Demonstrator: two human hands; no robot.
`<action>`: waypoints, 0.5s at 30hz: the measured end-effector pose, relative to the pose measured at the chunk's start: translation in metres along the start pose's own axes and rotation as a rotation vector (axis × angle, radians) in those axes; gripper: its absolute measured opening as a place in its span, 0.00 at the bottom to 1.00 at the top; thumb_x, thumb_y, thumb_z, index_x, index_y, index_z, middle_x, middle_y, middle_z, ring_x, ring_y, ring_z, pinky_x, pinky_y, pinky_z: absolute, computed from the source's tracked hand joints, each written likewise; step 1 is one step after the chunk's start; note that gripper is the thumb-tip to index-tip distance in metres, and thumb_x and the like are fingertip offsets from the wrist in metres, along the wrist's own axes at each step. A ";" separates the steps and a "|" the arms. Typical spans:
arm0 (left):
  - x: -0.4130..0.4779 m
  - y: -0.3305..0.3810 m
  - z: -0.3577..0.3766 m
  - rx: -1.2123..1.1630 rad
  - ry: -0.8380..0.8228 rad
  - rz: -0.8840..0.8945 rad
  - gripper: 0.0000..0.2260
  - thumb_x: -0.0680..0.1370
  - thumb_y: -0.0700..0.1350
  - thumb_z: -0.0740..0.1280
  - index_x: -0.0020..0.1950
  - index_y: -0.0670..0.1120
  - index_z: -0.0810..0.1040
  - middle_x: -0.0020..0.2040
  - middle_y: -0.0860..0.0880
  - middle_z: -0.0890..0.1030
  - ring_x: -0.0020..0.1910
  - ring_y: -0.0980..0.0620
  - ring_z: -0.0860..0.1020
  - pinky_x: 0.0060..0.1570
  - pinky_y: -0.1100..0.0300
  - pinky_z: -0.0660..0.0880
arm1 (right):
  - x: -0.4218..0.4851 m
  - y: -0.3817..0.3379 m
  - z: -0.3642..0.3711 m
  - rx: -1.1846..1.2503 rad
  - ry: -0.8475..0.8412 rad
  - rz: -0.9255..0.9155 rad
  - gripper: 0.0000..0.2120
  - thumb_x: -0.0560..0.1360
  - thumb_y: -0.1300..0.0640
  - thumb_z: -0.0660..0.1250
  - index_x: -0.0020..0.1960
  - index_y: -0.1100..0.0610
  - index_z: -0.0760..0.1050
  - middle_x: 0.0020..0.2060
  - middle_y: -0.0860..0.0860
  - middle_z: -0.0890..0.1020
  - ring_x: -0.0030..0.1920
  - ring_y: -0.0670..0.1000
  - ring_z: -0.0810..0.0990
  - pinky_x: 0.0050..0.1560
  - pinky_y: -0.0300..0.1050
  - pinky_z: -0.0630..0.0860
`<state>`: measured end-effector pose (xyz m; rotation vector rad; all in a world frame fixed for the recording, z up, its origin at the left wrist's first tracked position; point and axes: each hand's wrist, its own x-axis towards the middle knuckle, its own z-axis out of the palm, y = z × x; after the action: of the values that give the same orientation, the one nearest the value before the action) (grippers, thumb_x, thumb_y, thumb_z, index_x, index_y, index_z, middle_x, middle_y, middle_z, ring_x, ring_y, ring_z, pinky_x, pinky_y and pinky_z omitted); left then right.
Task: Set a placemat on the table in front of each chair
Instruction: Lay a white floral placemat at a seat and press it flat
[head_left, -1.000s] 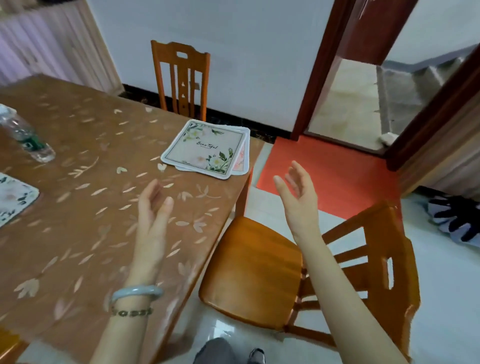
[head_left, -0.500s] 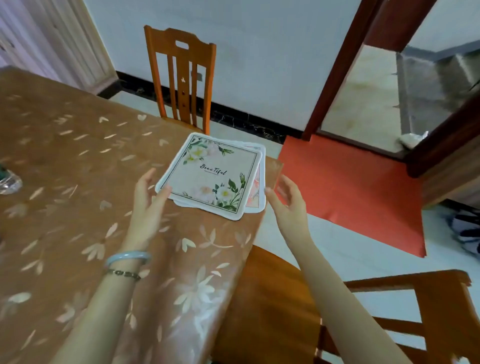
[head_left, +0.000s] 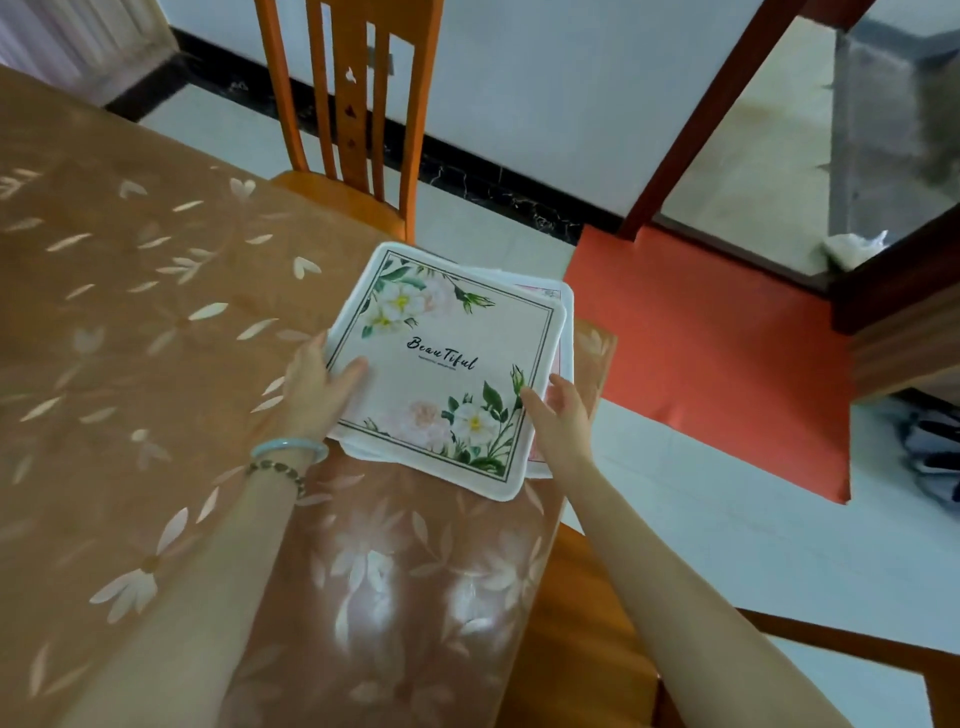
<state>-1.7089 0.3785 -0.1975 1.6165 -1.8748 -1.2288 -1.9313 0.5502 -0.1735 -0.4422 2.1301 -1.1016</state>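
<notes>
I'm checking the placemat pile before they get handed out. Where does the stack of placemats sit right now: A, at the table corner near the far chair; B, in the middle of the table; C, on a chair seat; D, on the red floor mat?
A: the stack of placemats lies at the table corner, just in front of the far chair, with both hands at its edges.

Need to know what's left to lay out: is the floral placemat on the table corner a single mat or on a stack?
Stacked: the white floral "Beautiful" placemat lies flat over others, whose white and pink edges stick out at its right side.
</notes>
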 end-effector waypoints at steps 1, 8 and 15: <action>0.007 -0.002 0.001 0.018 -0.014 -0.012 0.28 0.74 0.56 0.67 0.71 0.45 0.69 0.67 0.44 0.73 0.67 0.42 0.70 0.67 0.41 0.67 | 0.006 0.003 0.005 -0.020 0.015 0.023 0.23 0.76 0.48 0.66 0.68 0.54 0.67 0.61 0.50 0.77 0.57 0.50 0.78 0.53 0.46 0.76; 0.019 -0.003 0.018 0.191 0.056 0.003 0.25 0.73 0.54 0.67 0.64 0.41 0.72 0.60 0.40 0.75 0.61 0.38 0.72 0.61 0.44 0.68 | 0.033 0.007 0.016 -0.012 0.152 0.123 0.09 0.75 0.52 0.66 0.49 0.57 0.74 0.36 0.52 0.77 0.29 0.38 0.79 0.31 0.30 0.67; 0.003 0.005 0.008 0.068 0.290 0.026 0.12 0.77 0.45 0.66 0.56 0.39 0.80 0.50 0.39 0.79 0.51 0.40 0.75 0.46 0.55 0.68 | 0.020 0.003 0.016 -0.056 0.198 0.087 0.06 0.74 0.58 0.66 0.39 0.51 0.74 0.27 0.44 0.73 0.22 0.37 0.72 0.19 0.29 0.63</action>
<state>-1.7188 0.3782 -0.1981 1.6967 -1.7643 -0.8732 -1.9342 0.5308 -0.1905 -0.2730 2.3342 -1.0761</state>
